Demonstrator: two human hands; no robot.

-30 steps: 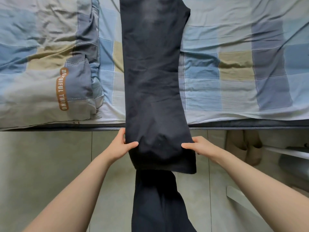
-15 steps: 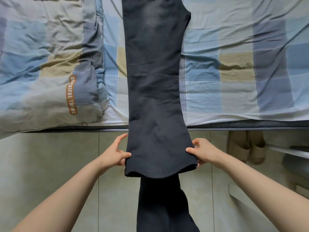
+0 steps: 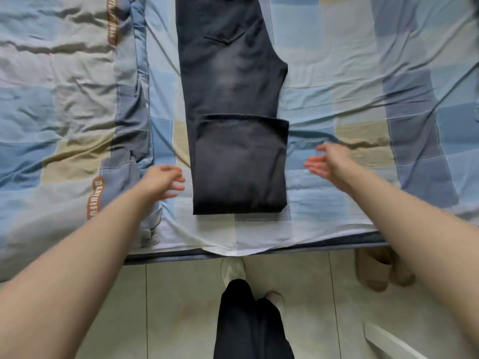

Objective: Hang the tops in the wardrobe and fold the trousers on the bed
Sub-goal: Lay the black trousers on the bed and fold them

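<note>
Since a second ago you have let go of the hem you were pinching over the floor, and the leg ends now lie folded up onto the trousers (image 3: pixel 236 141) on the bed (image 3: pixel 337 99).

Nearest you, short of the trousers, your own dark-trousered legs (image 3: pixel 248 320) stand on the tiled floor (image 3: pixel 181 294), with a pair of slippers (image 3: pixel 381 270) off to the right by the bed's edge.

Your left hand (image 3: pixel 162 181) hovers just left of the trousers' folded end, fingers spread and loose, holding nothing. Your right hand (image 3: pixel 328 161) sits just right of that fold, fingers straight and apart, also empty; both are motion-blurred, so I can't tell whether either brushes the sheet.

The trousers lie lengthwise on the checked sheet, fold towards you, back pocket at the far end. Left of them lies a rumpled quilt (image 3: pixel 59 104) with brown lettering.
</note>
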